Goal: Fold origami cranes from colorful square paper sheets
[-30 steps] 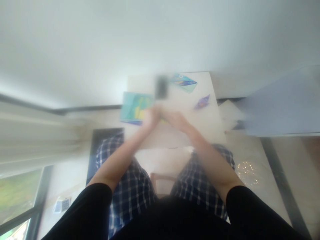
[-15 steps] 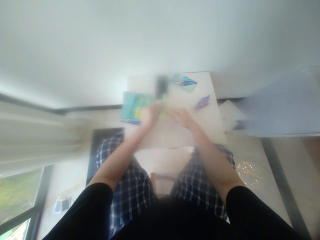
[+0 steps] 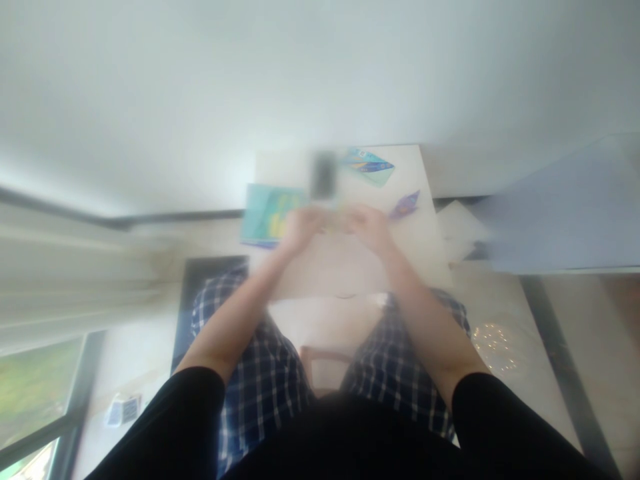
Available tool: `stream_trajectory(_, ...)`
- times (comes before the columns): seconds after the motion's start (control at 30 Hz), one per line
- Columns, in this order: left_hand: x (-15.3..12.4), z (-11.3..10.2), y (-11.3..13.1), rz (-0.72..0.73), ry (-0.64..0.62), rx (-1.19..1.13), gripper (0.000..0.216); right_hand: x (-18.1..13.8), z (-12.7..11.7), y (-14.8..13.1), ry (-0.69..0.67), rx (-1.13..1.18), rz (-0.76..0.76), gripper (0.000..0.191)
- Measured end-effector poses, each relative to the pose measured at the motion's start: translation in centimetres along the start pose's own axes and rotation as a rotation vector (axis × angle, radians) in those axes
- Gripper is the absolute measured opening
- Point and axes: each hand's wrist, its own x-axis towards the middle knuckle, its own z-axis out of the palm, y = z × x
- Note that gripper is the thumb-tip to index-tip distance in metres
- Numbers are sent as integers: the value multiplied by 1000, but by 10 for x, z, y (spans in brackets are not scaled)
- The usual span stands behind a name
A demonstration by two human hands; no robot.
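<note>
My left hand (image 3: 301,227) and my right hand (image 3: 367,228) face each other above the middle of a small white table. Their fingers are closed on a pale yellow-green piece of paper (image 3: 335,219), blurred and mostly hidden by the hands. Just left of my left hand lies a teal booklet or sheet with yellow shapes (image 3: 267,210). Beyond the paper is a dark grey, smeared rectangle (image 3: 324,175) whose kind I cannot make out. A purple folded paper (image 3: 405,205) rests right of my right hand, and a blue-teal folded paper plane (image 3: 371,165) lies farther back.
The white table (image 3: 325,270) stands against a pale wall, its near edge just past my knees. A large pale panel (image 3: 565,207) juts in at the right. A curtain (image 3: 75,280) hangs at the left, above a window (image 3: 40,387).
My right hand has shifted slightly, its fingers now higher and turned inward. Less of the yellow-green paper shows between the hands. The things lying on the table have stayed put.
</note>
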Motion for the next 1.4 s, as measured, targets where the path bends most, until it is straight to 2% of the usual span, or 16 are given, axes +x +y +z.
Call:
stream_trajectory(0.13, 2, 2, -5, 37, 14, 24, 21, 1, 2, 4, 21, 136, 35, 39)
stream_trajectory(0.23, 3, 7, -9, 156, 96, 64, 30, -1, 3, 5, 42, 76, 26, 34)
stream_trajectory(0.3, 3, 10, -11, 213, 142, 86, 43, -3, 4, 2, 62, 2, -34, 31)
stream_trajectory(0.37, 3, 12, -13, 238, 170, 105, 47, -5, 6, -1, 76, -46, -84, 30)
stream_trajectory(0.47, 3, 13, -15, 285, 187, 120, 40, -6, 7, -5, 63, -35, -72, 31)
stream_trajectory(0.63, 6, 12, -16, 390, 116, 93, 30, -4, 7, -3, -34, 114, -46, 35)
stream_trajectory(0.87, 4, 12, -12, 363, 88, 65, 25, -7, 10, -5, -36, 75, -66, 39)
stream_trajectory(1.17, -2, 9, -11, 308, 139, 91, 24, -8, 9, -4, -40, 58, -70, 34)
stream_trajectory(1.4, -4, 8, -6, 321, 120, 57, 20, -7, 8, -3, -62, 82, -46, 43)
